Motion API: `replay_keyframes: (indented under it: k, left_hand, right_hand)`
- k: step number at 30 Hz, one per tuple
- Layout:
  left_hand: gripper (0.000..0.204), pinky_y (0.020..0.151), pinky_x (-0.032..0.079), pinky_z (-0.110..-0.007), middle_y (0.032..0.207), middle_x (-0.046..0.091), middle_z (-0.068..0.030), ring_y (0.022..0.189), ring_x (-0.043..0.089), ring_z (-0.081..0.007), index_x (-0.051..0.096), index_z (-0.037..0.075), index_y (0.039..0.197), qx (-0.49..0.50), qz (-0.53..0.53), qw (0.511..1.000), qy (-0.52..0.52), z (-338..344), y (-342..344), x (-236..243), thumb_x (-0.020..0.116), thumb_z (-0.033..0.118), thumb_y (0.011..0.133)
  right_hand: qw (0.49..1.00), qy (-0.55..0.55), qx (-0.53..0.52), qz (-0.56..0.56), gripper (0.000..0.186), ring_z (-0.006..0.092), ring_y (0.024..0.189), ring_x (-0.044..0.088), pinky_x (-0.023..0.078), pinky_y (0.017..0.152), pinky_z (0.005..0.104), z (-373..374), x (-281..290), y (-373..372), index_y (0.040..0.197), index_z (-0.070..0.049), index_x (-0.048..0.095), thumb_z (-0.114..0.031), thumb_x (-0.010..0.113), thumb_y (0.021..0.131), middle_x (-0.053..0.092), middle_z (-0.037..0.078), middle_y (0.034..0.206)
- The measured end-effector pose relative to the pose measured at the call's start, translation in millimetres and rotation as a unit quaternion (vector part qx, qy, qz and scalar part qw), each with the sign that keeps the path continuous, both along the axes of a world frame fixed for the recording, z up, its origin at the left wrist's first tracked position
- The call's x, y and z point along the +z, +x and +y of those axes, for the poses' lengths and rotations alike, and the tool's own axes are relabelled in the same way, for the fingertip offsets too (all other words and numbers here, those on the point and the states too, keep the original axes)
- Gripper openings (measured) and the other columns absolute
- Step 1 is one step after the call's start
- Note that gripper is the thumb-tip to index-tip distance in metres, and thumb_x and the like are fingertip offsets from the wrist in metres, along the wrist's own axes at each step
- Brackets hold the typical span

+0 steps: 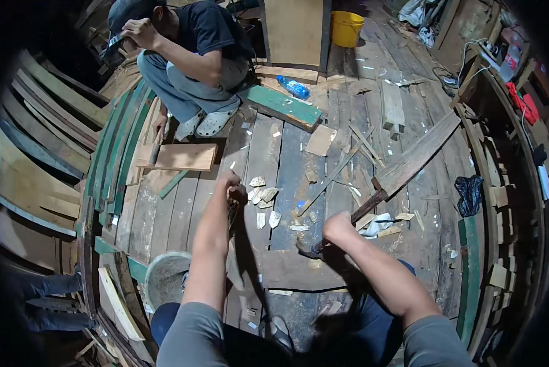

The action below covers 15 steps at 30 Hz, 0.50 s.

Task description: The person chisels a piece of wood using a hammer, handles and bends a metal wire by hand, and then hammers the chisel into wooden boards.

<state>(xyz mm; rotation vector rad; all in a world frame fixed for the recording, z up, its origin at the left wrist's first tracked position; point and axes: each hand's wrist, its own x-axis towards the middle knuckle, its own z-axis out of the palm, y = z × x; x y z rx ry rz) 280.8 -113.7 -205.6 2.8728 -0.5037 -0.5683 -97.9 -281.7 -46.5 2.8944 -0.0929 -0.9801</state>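
My left hand is closed, fingers curled, just left of several pale wood chips on the plank floor. A small pale tip shows above its fingers; what it grips is mostly hidden. My right hand is wrapped round a tool with a long brown handle and a curved dark end. That end is close above a wide board lying in front of me. Against the tool's far end, a long weathered plank slants away to the right.
A person squats at far left, holding a tool against a light board. A green timber, a blue bottle and a yellow bucket are farther off. Nearer are a grey basin and a black bag.
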Motion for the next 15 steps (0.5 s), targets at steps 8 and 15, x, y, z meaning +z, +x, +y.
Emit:
replay_keyframes:
  k: [8, 15]
  left_hand:
    - [0.022, 0.052, 0.041, -0.023, 0.091, 0.064, 0.0026, 0.078, 0.061, -0.0086, 0.062, 0.013, 0.099, -0.094, 0.394, 0.909, 0.095, 17, -10, 182, 0.055, 0.018, 0.078]
    - [0.020, 0.060, 0.038, -0.023, 0.085, 0.063, 0.0023, 0.082, 0.059, -0.0078, 0.062, 0.013, 0.098, -0.154, 0.364, 0.915, 0.085, 71, -57, 299, 0.058, 0.015, 0.079]
  right_hand:
    - [0.998, -0.055, 0.018, 0.012, 0.013, 0.0240, 0.065, 0.062, 0.032, 0.047, 0.0417, 11, -37, 26, 0.075, -0.011, 0.071, -0.009, 0.062, 0.065, 0.067, 0.007, 0.077]
    - [1.000, 0.005, 0.018, -0.024, 0.022, 0.0235, 0.080, 0.064, 0.047, 0.063, 0.0424, 30, 26, 25, 0.085, -0.015, 0.070, -0.015, 0.068, 0.064, 0.067, 0.006, 0.088]
